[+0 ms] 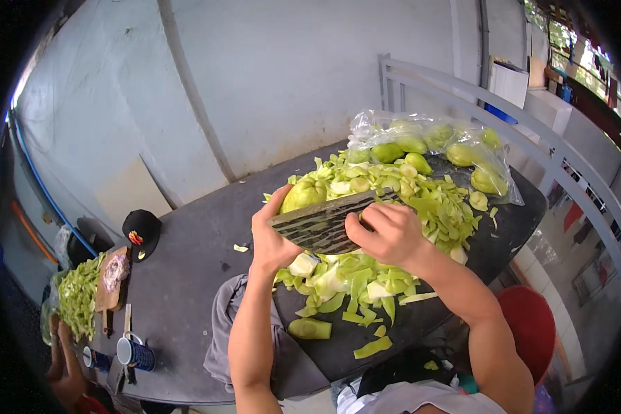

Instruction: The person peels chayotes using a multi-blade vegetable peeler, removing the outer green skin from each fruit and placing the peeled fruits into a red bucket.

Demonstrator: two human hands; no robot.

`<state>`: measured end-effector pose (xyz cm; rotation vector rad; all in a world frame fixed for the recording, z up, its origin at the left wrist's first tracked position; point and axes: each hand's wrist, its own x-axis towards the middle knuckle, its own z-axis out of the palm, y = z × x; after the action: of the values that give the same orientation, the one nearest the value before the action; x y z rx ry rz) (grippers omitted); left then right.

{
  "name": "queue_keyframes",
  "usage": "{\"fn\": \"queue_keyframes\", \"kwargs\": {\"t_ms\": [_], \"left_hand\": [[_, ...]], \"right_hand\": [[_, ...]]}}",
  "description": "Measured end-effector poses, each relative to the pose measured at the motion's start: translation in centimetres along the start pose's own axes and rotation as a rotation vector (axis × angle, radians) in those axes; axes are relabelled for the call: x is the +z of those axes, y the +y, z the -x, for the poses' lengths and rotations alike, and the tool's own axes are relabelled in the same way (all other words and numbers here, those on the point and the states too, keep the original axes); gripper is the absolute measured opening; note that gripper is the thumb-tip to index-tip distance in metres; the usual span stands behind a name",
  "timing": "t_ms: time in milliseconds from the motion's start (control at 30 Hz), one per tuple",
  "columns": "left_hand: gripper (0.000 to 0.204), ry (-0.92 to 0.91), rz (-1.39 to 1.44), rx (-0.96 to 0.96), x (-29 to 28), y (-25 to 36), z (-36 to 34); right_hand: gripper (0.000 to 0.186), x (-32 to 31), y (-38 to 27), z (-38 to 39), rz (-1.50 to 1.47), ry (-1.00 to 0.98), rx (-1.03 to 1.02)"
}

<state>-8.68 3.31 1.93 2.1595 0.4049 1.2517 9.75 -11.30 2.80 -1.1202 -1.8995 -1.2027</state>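
My left hand (274, 231) is closed round a pale green chayote (303, 194). A broad flat blade with dark wavy stripes, like a cleaver (315, 224), lies across in front of the chayote. My right hand (386, 234) grips the cleaver at its right part, fingers curled over it; its handle is hidden. Whether the blade's edge touches the chayote, I cannot tell. Below and behind both hands spreads a heap of green peelings and cut chayote pieces (366, 279). A partly peeled chayote chunk (309, 328) rests near the table's front.
A clear plastic bag (393, 124) of whole chayotes stands at the back right of the dark table (186, 276). Grey cloth (231, 321) lies by my left forearm. Leftward are a black cap (141, 231), cutting board (109, 293), blue mug (136, 354) and another person's arms (65, 352) beside sliced greens.
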Motion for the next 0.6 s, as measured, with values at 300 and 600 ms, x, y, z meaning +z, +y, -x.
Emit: {"fn": "queue_keyframes", "kwargs": {"t_ms": [300,600], "left_hand": [[0.071,-0.002,0.071,0.041,0.8,1.2,-0.1],[0.074,-0.013,-0.022,0.135,1.2,0.9,0.1]], "right_hand": [[0.017,-1.3,-0.5,0.3,-0.002,0.029,0.045],[0.012,-1.3,-0.2,1.2,-0.069,0.069,0.093]]}}
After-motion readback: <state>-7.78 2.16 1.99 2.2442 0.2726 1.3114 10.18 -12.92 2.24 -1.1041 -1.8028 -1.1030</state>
